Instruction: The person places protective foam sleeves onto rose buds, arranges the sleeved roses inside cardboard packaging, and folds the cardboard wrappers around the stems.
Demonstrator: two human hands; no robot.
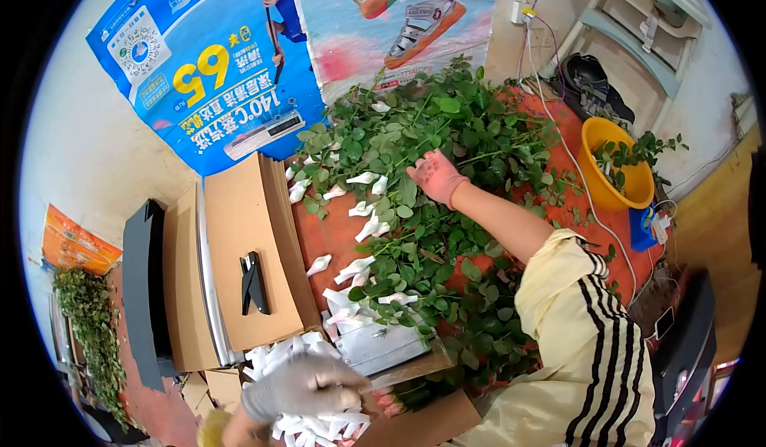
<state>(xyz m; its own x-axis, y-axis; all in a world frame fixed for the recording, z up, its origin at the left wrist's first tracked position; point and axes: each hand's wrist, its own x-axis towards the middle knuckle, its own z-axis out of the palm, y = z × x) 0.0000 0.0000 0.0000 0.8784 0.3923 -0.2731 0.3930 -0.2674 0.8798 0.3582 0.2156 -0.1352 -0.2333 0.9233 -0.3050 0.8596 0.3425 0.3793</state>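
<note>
A person's right hand (437, 177), in a pink glove, reaches onto leafy green stems (383, 132) heaped across a red counter (315, 236); whether its grip is closed on one, I cannot tell. The left hand (307, 386), gloved in grey and blurred, is at a pile of white sleeves (327, 429), its grip unclear. A black stapler (254, 283) lies on cardboard sheets (263, 220) left of the stems.

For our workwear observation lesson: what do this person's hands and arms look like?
The right hand wears a coral-pink glove; the left hand, a grey glove. The right sleeve is loose, pale yellow, striped in black; a little of the yellowish left sleeve shows.
</note>
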